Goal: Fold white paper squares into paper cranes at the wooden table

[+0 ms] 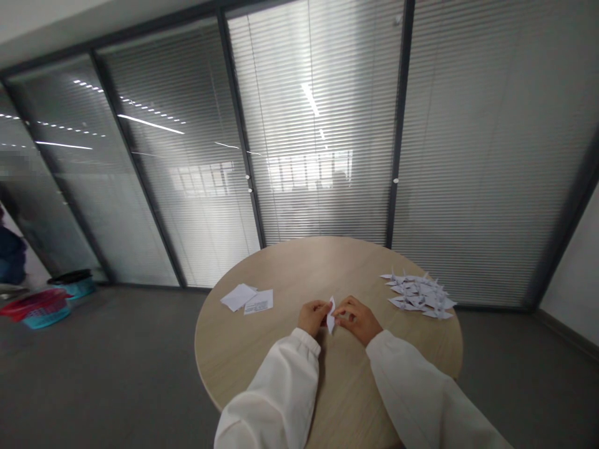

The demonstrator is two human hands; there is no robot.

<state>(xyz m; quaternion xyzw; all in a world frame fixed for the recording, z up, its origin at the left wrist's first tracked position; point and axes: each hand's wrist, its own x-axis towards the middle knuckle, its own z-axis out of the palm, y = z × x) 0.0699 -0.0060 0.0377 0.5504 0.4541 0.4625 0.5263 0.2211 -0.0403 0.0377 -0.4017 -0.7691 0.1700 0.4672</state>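
Note:
A small piece of folded white paper (331,317), narrow and pointed at top and bottom, stands between my two hands above the middle of the table. My left hand (312,316) pinches its left side. On its right side, the fingertips of my right hand (358,318) are closed against the paper. Several folded white paper cranes (418,294) lie heaped to the right of my hands. Left of them, a few flat sheets of white paper (258,302) overlap, one with print on it.
The round wooden table (243,355) stands before a glass partition with blinds (322,125). On the floor at far left are a red basin (40,304) and a blue tub (78,287). Part of a person in dark clothing (10,255) shows at the left edge.

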